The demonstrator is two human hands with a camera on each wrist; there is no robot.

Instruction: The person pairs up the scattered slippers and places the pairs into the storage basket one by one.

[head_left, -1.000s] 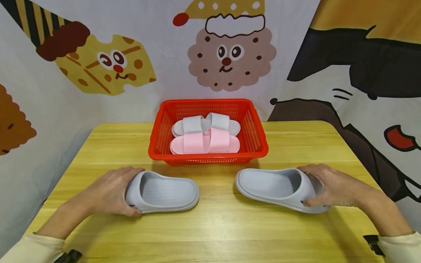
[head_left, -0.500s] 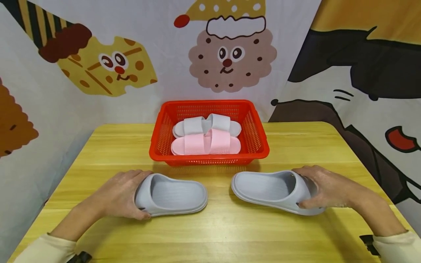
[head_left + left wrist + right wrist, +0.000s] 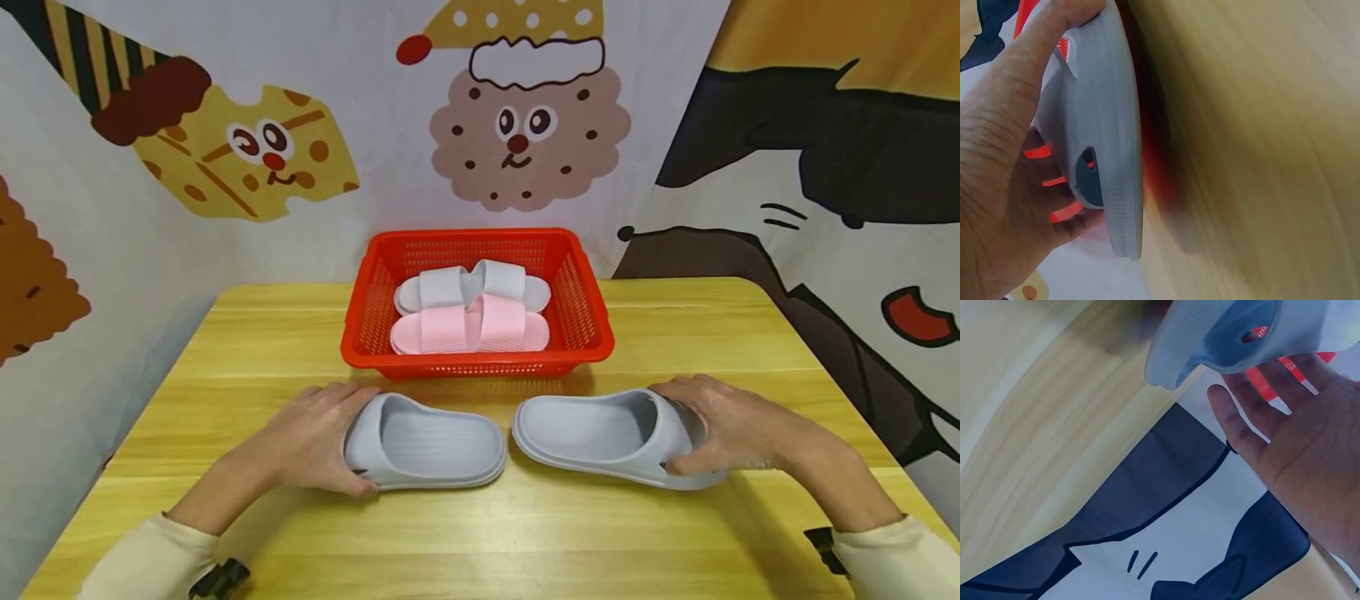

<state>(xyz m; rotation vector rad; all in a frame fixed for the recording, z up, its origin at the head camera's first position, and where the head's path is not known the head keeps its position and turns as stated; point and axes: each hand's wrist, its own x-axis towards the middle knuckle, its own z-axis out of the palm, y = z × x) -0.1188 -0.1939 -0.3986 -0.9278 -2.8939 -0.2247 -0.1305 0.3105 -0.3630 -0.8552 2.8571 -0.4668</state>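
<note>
Two grey slippers lie heel to heel over the wooden table, a narrow gap between them. My left hand (image 3: 318, 442) grips the toe part of the left slipper (image 3: 442, 446), thumb on the near side and fingers on the far side. In the left wrist view, the side of that slipper (image 3: 1116, 144) shows a dark opening. My right hand (image 3: 731, 429) holds the right slipper (image 3: 588, 425) around its toe part, with the heel turned inward. The right wrist view catches part of this slipper (image 3: 1229, 337) above the fingers. Whether either sole touches the table is unclear.
Behind the slippers stands a red plastic basket (image 3: 480, 360). Inside it are white slippers (image 3: 442, 287) at the back and pink slippers (image 3: 442, 329) in front. A cartoon-printed cloth (image 3: 315, 242) hangs behind the wooden table (image 3: 480, 542).
My left hand has moved right with its slipper, and my right hand a little left with the other. The gap between the two heels has narrowed greatly. The basket stays put.
</note>
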